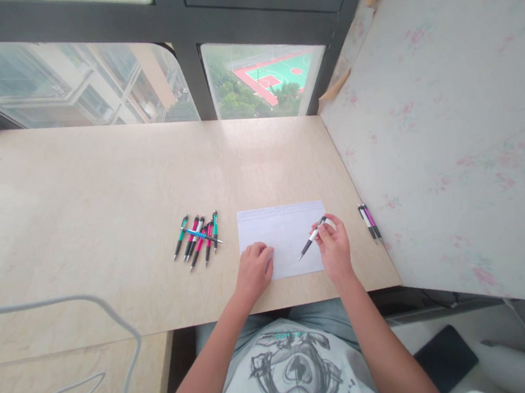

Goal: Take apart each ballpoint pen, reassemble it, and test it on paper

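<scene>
A white sheet of paper lies near the desk's front edge. My left hand rests on its lower left corner with the fingers curled under, nothing visible in them. My right hand grips a white and black pen above the paper's right side, the tip pointing down-left just over the sheet. Left of the paper lies a loose pile of several pens in teal, pink and blue. Two more pens lie side by side at the desk's right edge.
The light wooden desk runs under a large window. A patterned wall panel stands along the right side. A white wire frame juts in at the lower left.
</scene>
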Action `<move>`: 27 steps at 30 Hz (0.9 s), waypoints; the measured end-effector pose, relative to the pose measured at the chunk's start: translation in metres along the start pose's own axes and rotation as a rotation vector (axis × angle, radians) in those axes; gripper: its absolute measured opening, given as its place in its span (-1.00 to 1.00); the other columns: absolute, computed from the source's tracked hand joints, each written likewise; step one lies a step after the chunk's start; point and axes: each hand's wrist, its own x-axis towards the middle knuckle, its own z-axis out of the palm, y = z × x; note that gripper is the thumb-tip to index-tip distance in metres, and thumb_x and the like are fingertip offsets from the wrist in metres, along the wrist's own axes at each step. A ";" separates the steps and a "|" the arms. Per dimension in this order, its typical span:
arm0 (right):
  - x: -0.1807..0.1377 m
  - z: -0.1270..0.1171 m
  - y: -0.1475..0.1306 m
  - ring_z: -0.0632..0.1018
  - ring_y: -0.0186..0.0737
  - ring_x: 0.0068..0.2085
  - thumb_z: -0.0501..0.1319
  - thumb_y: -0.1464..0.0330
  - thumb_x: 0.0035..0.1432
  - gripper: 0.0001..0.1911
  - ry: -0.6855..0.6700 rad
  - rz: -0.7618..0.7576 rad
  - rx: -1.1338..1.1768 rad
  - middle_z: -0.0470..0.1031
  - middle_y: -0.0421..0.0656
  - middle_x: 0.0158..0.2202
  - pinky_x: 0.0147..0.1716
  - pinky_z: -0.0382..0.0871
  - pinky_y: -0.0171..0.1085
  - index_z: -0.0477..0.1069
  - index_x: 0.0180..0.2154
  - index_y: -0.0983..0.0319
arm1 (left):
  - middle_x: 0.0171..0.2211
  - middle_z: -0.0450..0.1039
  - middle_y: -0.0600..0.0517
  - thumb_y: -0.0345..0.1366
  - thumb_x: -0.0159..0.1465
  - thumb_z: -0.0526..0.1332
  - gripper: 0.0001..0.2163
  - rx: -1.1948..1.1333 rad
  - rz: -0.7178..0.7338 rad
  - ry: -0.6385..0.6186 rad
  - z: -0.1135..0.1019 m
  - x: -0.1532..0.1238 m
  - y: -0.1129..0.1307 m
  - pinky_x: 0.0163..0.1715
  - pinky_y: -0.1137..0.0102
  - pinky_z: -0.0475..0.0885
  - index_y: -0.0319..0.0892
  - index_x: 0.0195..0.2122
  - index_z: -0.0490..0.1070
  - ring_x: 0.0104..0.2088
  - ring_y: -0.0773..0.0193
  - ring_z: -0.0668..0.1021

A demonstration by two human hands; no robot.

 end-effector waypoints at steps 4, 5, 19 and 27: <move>0.000 0.004 -0.003 0.56 -0.24 -0.25 0.32 0.21 0.11 -0.47 -0.023 -0.010 0.010 0.52 -0.19 -0.29 -0.21 0.45 -0.19 0.24 0.08 0.11 | -0.08 0.40 -0.12 -0.43 0.28 0.08 -0.73 -0.064 0.035 0.000 0.008 0.001 0.004 -0.06 0.17 0.37 -0.11 -0.03 0.40 -0.09 0.09 0.45; 0.000 0.005 -0.003 0.56 -0.24 -0.25 0.32 0.21 0.11 -0.48 -0.027 -0.010 0.005 0.52 -0.19 -0.29 -0.20 0.45 -0.18 0.24 0.08 0.11 | -0.06 0.41 -0.13 -0.44 0.29 0.07 -0.72 -0.083 0.040 0.015 0.008 -0.001 0.003 -0.04 0.17 0.37 -0.12 -0.01 0.40 -0.07 0.09 0.45; 0.008 0.010 0.005 0.56 -0.25 -0.25 0.34 0.22 0.09 -0.52 -0.027 -0.003 0.035 0.54 -0.19 -0.28 -0.19 0.45 -0.20 0.31 0.03 0.12 | 0.18 0.32 -0.21 -0.28 0.33 0.11 -0.71 0.168 -0.023 0.063 -0.020 -0.016 -0.046 0.07 0.04 0.28 -0.16 0.05 0.39 0.12 -0.05 0.39; 0.010 0.009 0.005 0.56 -0.27 -0.29 0.36 0.26 0.07 -0.55 -0.002 -0.045 0.066 0.54 -0.20 -0.33 -0.23 0.44 -0.22 0.32 -0.01 0.13 | 0.26 0.26 -0.15 -0.23 0.35 0.08 -0.67 0.211 -0.028 0.025 -0.022 -0.014 -0.040 0.11 0.05 0.24 -0.14 0.11 0.35 0.22 -0.04 0.30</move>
